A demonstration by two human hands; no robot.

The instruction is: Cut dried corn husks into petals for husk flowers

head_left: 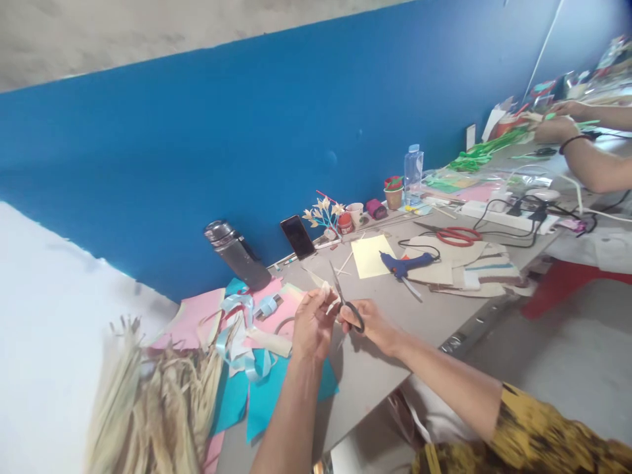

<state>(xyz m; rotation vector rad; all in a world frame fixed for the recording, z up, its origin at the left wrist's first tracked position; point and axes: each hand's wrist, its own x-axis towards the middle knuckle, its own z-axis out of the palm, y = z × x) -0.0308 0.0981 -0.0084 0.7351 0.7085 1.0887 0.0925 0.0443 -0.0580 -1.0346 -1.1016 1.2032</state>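
Carefully: left hand [312, 322] pinches the pale strip [320, 284] taut while right hand [368, 320] grips the scissors [345, 297]; snip near the fingers.

No text, label, brand, number or sign can be read anywhere in the head view. A label is carried by the small red jar [345, 223] beside the blue wall [247, 131], but its print is too small to be made out.
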